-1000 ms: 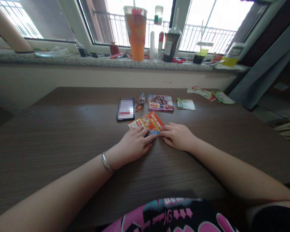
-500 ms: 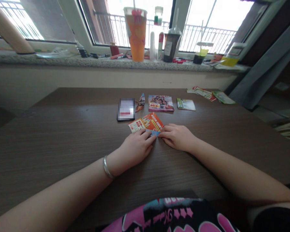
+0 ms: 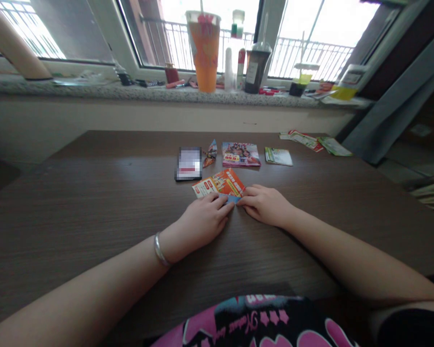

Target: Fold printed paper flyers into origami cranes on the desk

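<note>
An orange printed leaflet (image 3: 227, 181) lies at an angle on the table, its near edge folded over so that a blue strip (image 3: 233, 199) shows. My left hand (image 3: 206, 217), below a silver bangle (image 3: 161, 249), presses its closed fingers on this fold. At the leaflet's right corner, the fingertips of my right hand (image 3: 264, 203) are pinched on the paper. Part of the near edge is hidden under my left fingers. Beyond it stands a small folded paper piece (image 3: 210, 154), beside a phone-like device (image 3: 188, 164) with a blurred screen.
Farther back lie a stack of colourful leaflets (image 3: 241, 154) and a green-white stack of paper (image 3: 278, 156). Loose paper strips (image 3: 305, 140) rest at the back right of the brown table (image 3: 94, 202). Cups and bottles, among them a tall orange drink (image 3: 205, 53), line the windowsill (image 3: 141, 94).
Almost nothing differs. Both hands stay on the leaflet's folded edge, with at most a very slight shift of the fingertips.
</note>
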A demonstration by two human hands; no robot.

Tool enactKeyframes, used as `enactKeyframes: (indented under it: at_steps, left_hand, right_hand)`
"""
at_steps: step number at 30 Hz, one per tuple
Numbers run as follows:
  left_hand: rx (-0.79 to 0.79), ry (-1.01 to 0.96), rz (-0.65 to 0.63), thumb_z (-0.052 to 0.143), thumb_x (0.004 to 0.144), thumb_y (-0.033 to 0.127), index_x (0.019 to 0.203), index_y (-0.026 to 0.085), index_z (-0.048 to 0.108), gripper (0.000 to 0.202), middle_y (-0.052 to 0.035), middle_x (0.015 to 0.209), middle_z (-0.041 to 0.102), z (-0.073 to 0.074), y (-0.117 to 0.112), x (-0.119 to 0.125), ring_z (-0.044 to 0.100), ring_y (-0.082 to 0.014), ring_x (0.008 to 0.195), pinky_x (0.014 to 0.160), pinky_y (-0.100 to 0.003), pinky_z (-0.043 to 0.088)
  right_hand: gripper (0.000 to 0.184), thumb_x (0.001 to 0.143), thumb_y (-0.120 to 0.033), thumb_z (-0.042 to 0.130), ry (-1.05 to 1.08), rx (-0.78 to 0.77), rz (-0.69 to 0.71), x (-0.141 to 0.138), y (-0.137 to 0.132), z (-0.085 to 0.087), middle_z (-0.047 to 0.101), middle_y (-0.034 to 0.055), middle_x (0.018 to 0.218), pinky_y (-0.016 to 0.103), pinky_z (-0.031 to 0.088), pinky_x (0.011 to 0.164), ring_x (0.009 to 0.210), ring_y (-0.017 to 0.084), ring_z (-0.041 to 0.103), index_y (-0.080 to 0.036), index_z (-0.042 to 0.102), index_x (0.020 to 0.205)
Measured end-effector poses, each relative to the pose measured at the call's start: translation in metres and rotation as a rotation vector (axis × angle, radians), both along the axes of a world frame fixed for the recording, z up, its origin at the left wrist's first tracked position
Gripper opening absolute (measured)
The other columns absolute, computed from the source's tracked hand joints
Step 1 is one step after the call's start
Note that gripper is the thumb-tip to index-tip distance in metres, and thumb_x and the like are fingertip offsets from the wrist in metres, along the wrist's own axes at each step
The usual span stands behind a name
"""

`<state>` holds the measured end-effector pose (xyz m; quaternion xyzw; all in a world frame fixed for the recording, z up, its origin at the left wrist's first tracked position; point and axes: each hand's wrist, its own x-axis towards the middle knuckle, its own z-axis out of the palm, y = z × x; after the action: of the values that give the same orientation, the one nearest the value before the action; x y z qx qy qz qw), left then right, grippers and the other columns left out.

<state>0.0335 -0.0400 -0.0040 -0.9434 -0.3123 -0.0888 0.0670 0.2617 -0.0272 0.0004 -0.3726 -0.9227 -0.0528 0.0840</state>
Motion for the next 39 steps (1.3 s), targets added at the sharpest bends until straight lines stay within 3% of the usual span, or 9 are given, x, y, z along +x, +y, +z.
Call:
enactKeyframes:
  at_steps: [4,12,19,28,39]
  left_hand:
    - [-0.004,0.0,-0.008,0.043,0.095,0.026,0.128,0.017,0.053,0.036,-0.0116,0.124,0.059,0.001,0.0,-0.001,0.051,-0.0279,0.115,0.094,-0.043,0.049]
    - [0.008,0.007,-0.018,0.042,0.096,0.03,0.129,0.021,0.054,0.036,-0.0097,0.118,0.061,0.004,0.003,-0.001,0.054,-0.0258,0.11,0.093,-0.042,0.048]
    - [0.02,0.009,-0.013,0.041,0.096,0.03,0.131,0.02,0.052,0.038,-0.0105,0.118,0.061,0.001,0.005,-0.001,0.054,-0.0263,0.109,0.091,-0.043,0.048]
    - [0.022,0.01,-0.018,0.044,0.095,0.029,0.125,0.021,0.056,0.034,-0.0103,0.116,0.062,-0.001,0.006,-0.001,0.054,-0.0258,0.11,0.092,-0.043,0.047]
    - [-0.002,0.028,-0.006,0.044,0.094,0.031,0.126,0.022,0.055,0.034,-0.0086,0.12,0.06,-0.004,0.007,-0.002,0.052,-0.0271,0.11,0.092,-0.044,0.046]
  right_hand:
    - [0.024,0.092,-0.023,0.047,0.04,-0.021,0.006,0.002,0.001,-0.003,0.067,0.0063,0.091,0.029,0.045,0.079,0.088,0.019,0.056,-0.021,0.07,0.1]
    - [0.023,0.091,-0.025,0.049,0.063,-0.017,-0.002,0.001,0.002,-0.004,0.062,0.0062,0.111,0.03,0.045,0.08,0.097,0.019,0.056,-0.024,0.068,0.103]
    - [0.029,0.092,-0.024,0.045,-0.004,-0.018,0.03,-0.001,0.006,-0.004,0.063,0.0077,0.109,0.032,0.044,0.083,0.096,0.02,0.055,-0.025,0.066,0.112]
    - [0.029,0.085,-0.012,0.049,0.068,-0.043,0.07,0.007,0.01,-0.005,0.065,0.0076,0.109,0.032,0.045,0.087,0.097,0.019,0.058,-0.022,0.069,0.103]
    - [0.024,0.086,-0.017,0.049,-0.029,-0.055,-0.066,0.016,0.009,0.004,0.068,0.0025,0.097,0.026,0.04,0.07,0.086,0.017,0.061,-0.025,0.071,0.091]
